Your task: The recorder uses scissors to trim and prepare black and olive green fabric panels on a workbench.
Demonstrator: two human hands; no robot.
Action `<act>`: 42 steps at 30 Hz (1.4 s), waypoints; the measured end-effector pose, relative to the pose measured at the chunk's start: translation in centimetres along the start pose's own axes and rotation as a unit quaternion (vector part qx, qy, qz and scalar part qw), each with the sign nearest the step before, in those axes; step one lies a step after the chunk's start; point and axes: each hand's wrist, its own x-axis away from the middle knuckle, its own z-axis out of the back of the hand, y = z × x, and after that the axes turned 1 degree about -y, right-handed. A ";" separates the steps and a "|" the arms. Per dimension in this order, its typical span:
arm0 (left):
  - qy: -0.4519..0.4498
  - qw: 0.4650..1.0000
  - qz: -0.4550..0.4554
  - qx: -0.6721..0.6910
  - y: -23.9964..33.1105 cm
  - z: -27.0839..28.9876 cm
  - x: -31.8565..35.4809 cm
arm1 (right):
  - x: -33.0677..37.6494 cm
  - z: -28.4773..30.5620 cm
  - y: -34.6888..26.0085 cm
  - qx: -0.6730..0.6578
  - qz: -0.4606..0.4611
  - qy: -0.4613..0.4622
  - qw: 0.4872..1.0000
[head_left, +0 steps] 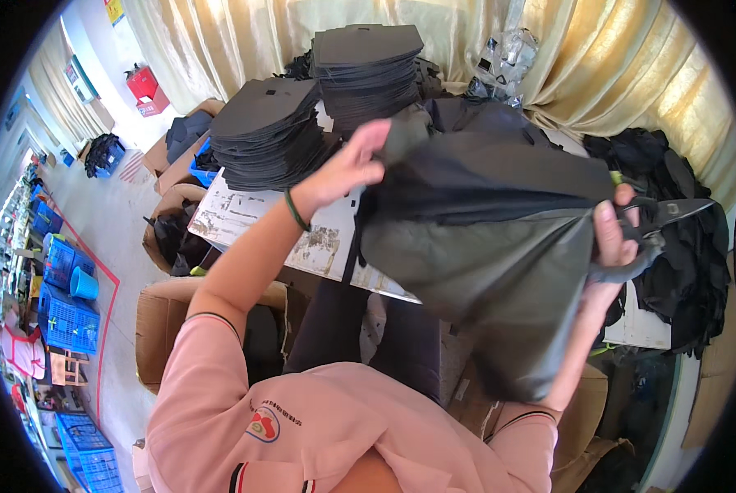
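Observation:
A large black fabric piece [499, 238], perhaps a bag panel, hangs spread and folded in front of me, partly blurred. My right hand [614, 238] pinches its right edge between thumb and fingers. In the same hand sit dark-handled scissors [651, 238], their blades pointing right, away from the fabric. My left hand [347, 168] is beside the fabric's upper left edge, thumb and fingers apart; a dark band circles that wrist. Whether its fingertips touch the fabric I cannot tell.
Behind my left hand, two tall stacks of black panels [265, 135] [366, 70] stand on a worn white table [261, 222]. A heap of black pieces [672, 246] lies at the right. Cardboard boxes [167, 324] flank my legs; blue crates [72, 316] stand along the left floor.

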 end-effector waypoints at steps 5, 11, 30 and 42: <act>-0.076 0.965 0.167 -0.187 -8.6 -3.4 9.0 | -1.2 1.5 -2.3 0.006 -0.004 0.024 1.000; -0.010 0.869 0.022 -0.493 -12.0 -11.5 11.9 | -1.7 5.9 -2.5 -0.102 -0.002 0.016 0.995; 0.015 0.865 0.242 0.439 -12.4 -22.4 15.5 | 0.4 -2.6 -5.4 -0.068 0.128 0.172 0.974; 0.152 0.953 0.153 0.213 9.7 5.7 17.4 | 2.4 13.1 -3.1 0.149 0.060 0.117 0.980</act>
